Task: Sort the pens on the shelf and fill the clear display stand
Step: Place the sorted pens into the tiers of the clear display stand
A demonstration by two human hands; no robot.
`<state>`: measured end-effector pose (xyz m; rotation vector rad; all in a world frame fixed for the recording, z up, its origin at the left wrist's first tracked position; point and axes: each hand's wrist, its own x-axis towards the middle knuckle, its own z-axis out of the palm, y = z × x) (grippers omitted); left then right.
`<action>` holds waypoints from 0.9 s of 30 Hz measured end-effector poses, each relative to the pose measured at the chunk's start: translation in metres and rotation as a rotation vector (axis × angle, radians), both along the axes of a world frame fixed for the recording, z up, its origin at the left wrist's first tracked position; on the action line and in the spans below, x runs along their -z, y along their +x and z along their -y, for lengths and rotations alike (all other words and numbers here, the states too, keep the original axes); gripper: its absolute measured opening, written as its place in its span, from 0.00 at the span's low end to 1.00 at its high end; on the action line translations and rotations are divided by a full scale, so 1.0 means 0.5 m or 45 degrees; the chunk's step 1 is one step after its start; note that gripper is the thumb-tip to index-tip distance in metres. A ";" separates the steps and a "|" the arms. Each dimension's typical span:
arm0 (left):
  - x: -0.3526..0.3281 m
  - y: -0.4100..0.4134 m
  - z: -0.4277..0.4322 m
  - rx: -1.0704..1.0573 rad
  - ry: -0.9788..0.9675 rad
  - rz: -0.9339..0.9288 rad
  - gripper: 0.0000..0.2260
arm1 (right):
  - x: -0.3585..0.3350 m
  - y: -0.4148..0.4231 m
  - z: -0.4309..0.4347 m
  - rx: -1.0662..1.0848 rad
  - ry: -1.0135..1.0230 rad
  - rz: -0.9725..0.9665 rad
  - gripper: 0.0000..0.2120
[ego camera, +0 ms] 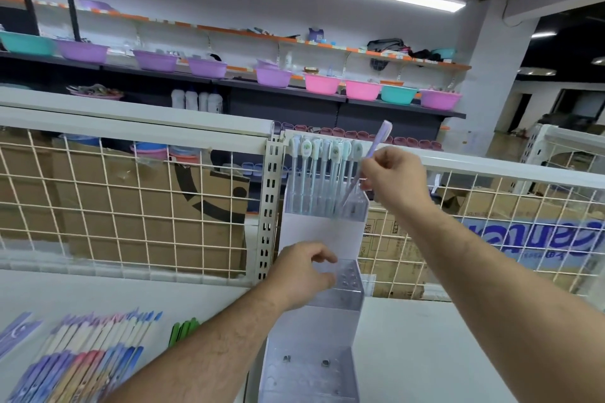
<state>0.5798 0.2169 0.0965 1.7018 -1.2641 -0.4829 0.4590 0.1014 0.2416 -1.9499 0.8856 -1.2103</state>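
Now | right hand [393,173] pinches purple pen [380,141], tip angled into far top tier of clear display stand [320,235], right end | left hand [302,275] grips middle tier, likely steadying | loose pens [85,357] near-left.

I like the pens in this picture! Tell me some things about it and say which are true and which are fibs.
1. The right hand holds a purple pen in its fingers. True.
2. The top tier of the clear stand has no pens in it. False: a row of pens stands upright there.
3. The left hand grips the middle tier of the stand. True.
4. The bottom tier is full of pens. False: only its open holes show.
5. The loose pens lie on the shelf to the right of the stand. False: they lie to its left.
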 end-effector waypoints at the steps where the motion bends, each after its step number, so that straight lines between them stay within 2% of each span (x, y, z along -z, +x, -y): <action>1: 0.001 0.000 -0.002 0.000 0.033 0.034 0.12 | -0.012 0.002 0.006 0.034 -0.032 0.006 0.06; 7: -0.009 0.000 -0.006 0.004 0.096 0.031 0.14 | -0.032 0.025 0.018 0.130 -0.159 -0.076 0.08; 19: -0.008 -0.002 -0.006 -0.009 0.106 0.033 0.15 | 0.014 0.052 0.018 0.046 -0.201 -0.390 0.07; 27: -0.005 -0.001 -0.004 -0.017 0.113 0.037 0.15 | 0.014 0.055 0.023 0.061 -0.144 -0.405 0.07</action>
